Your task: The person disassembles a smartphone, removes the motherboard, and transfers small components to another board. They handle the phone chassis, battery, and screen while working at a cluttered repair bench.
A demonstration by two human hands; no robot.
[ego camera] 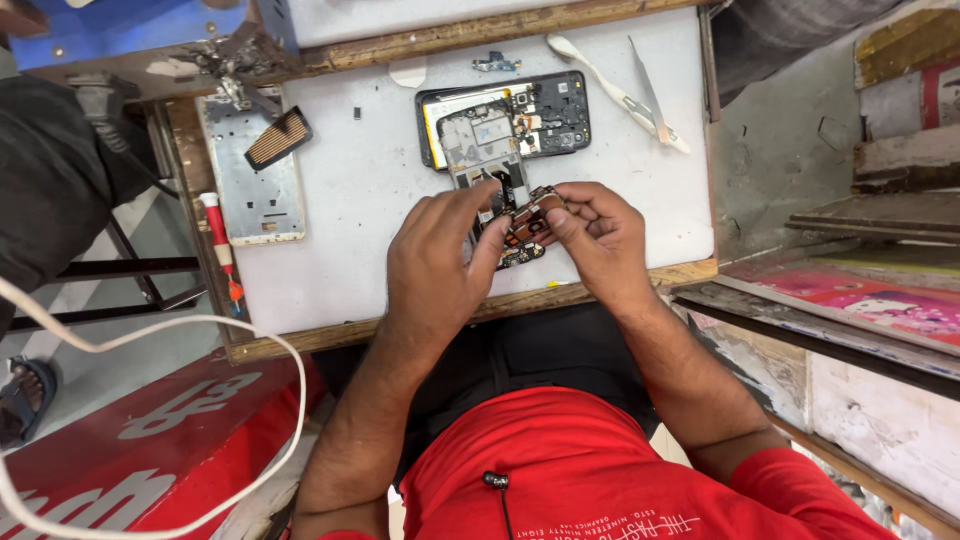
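At frame centre, left hand (432,262) and right hand (598,235) both grip a small brown circuit board (530,215) over the white bench (350,190).

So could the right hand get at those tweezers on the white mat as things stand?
Probably yes. The tweezers lie bare on the white mat beyond the right hand, nothing between. But that hand and the left hand both pinch the small circuit board.

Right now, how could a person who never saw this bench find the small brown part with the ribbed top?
Start at the white work mat on the wooden bench. Go to its left edge, where a silver phone frame lies. The brown ribbed part rests across that frame's upper right corner, tilted; it alone shows fine parallel ridges inside a black border.
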